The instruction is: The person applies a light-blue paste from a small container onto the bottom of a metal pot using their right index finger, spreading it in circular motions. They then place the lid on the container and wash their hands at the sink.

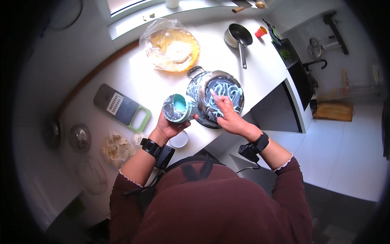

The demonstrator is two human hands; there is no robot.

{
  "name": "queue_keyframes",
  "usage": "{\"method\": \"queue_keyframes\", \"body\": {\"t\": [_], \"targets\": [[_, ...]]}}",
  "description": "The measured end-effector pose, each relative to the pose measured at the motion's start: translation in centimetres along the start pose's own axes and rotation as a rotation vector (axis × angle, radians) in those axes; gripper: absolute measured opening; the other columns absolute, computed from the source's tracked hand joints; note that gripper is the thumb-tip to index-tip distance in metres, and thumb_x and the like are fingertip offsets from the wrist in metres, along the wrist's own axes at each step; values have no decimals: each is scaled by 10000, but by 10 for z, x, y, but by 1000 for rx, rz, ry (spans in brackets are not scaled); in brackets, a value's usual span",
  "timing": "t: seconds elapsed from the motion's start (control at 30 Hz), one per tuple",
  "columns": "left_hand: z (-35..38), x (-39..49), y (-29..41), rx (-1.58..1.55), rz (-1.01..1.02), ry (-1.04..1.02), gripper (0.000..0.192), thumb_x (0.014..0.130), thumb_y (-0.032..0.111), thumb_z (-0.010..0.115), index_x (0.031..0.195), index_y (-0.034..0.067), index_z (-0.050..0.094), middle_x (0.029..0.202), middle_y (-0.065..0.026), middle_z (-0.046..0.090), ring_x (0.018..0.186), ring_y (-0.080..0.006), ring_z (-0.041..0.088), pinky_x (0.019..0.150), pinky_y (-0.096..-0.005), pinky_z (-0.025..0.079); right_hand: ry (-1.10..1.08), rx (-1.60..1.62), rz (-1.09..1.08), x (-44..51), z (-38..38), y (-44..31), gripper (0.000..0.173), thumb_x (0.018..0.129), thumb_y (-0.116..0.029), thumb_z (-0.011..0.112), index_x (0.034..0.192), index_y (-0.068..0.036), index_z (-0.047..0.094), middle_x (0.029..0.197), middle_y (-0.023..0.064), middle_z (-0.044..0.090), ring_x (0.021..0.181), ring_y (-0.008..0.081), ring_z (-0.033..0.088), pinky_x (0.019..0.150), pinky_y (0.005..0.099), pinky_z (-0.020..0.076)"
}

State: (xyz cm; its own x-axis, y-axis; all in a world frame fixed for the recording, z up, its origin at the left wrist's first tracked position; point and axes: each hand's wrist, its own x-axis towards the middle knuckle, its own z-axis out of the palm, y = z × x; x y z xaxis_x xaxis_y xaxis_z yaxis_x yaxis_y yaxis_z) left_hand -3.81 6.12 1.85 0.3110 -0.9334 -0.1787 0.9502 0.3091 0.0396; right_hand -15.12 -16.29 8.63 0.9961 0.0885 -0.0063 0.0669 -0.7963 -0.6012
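Note:
My left hand (pixel 170 126) grips a clear jar (pixel 189 106) tilted so its mouth faces up; pale turquoise paste shows inside, and grey-white smears coat the rim. Under my right hand (pixel 230 117) lies a wide metal pan (pixel 195 88), apparently bottom up, with a dark loop handle at its far left. Whitish-blue paste is streaked in loops over its blackened base. My right index finger points out over the base while the other fingers curl, holding nothing; whether the fingertip touches the pan is unclear. A round whitish lid (pixel 179 139) rests beside my left wrist.
A green-handled grater (pixel 122 105) lies left on the white counter. Behind are an amber bowl (pixel 195 58) with plastic wrap, a saucepan (pixel 233 41) and a red cup (pixel 260 32). Plastic bags (pixel 117 149) and a metal bowl (pixel 79 137) sit near left. The counter edge runs beside the pan.

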Motion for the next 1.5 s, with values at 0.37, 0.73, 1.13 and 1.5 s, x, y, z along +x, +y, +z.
{"method": "queue_keyframes", "body": {"t": [0.37,0.73,1.13,1.5], "targets": [[12,38,-26,-44,-43,59,519,937,398,465,1292,21,473,1200,-227,567,1046,-386,577,745,-391,536,177,369,40,-23,38,-11,846,707,53,452,1493,-76,166,1271,227,308,1208,391,331,1073,415,250],[-2,52,-36,143,5,214,551,948,531,377,1274,102,495,1196,-126,591,1027,-305,607,774,-428,559,280,260,57,-30,40,1,805,745,85,439,1487,-152,237,1255,227,315,1167,404,350,1059,421,278],[-1,49,-33,-48,-39,215,651,934,570,381,1262,17,482,1140,-235,580,967,-374,611,769,-413,559,205,421,6,-33,40,5,775,724,75,442,1454,-157,323,1253,204,312,1176,372,329,1068,402,245],[4,31,-16,-96,-8,166,674,948,563,354,1319,5,431,1251,-351,467,1069,-422,553,826,-425,547,267,-174,328,-71,-1,85,865,666,92,435,1441,-284,352,1246,152,369,1146,343,378,1014,426,300]]}}
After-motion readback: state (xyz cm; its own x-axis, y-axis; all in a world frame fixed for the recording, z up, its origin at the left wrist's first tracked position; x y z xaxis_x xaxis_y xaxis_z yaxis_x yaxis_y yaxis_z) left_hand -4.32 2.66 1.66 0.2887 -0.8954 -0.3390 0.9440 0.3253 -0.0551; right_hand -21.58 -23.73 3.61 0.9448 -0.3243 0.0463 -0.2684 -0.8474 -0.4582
